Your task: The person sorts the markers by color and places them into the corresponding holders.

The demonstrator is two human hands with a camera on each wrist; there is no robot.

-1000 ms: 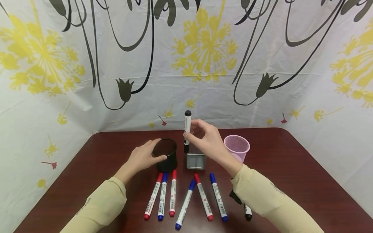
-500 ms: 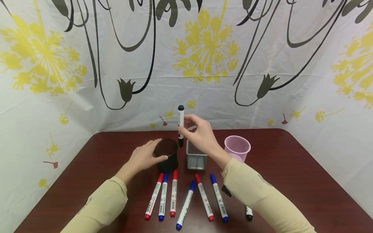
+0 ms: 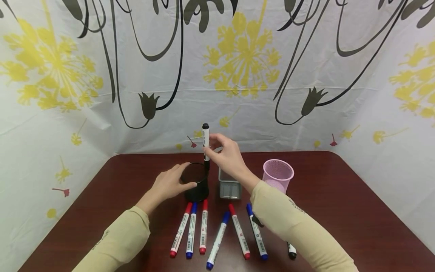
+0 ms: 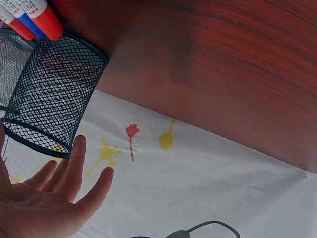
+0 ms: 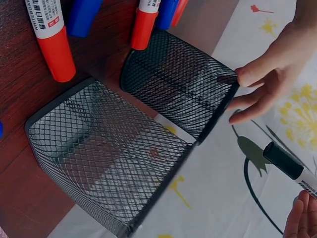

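Six red or blue markers point(image 3: 204, 230) are counted in head view, three in left-wrist view, one black marker point(image 3: 205, 138) being pinched by the right hand point(image 3: 229, 156) over the two-o'clock rim of a black cup point(image 3: 197, 192) clasped by the left hand point(image 3: 168, 181).

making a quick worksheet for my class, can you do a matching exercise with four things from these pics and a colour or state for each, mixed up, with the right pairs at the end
Things
1. right hand
2. left hand
3. square mesh holder
4. rightmost mesh cup

Colour or state
A. pink
B. touching the rim of the black mesh cup
C. gray in the head view
D. pinching an upright black-capped marker

Right pairs
1-D
2-B
3-C
4-A
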